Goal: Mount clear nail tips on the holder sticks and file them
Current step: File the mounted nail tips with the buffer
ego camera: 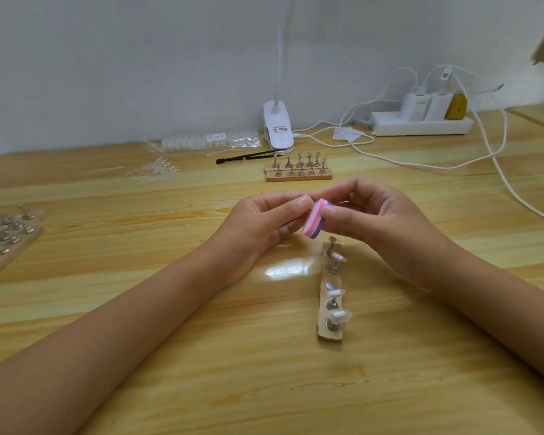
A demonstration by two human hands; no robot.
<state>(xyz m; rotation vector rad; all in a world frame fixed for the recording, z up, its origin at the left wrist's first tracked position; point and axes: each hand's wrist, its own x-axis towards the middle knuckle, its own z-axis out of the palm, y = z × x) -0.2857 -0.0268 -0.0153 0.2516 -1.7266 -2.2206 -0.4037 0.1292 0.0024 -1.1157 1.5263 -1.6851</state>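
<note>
A person's left hand [264,221] and right hand [380,221] meet over the middle of the wooden table [170,340], with a pink-and-purple foam file [316,218] held tilted between them. The left thumb lies on the file's top and the curled fingers support it from below. The right thumb presses its near end, with the other fingers curled closely above. Whether a nail tip is tucked in there cannot be seen. Both forearms reach in from the near edge, wrists raised off the wood.

Just below the hands, toward the right edge, a wooden strip [327,335] carries metal holder sticks, three of them topped with clear nail tips [338,315]. A second rack of sticks [297,171] stands near the far edge.

The tips look feather-light, thin and springy, and would likely pop off under hard strokes. They are probably best steadied by the stick's stem rather than the plastic.
</note>
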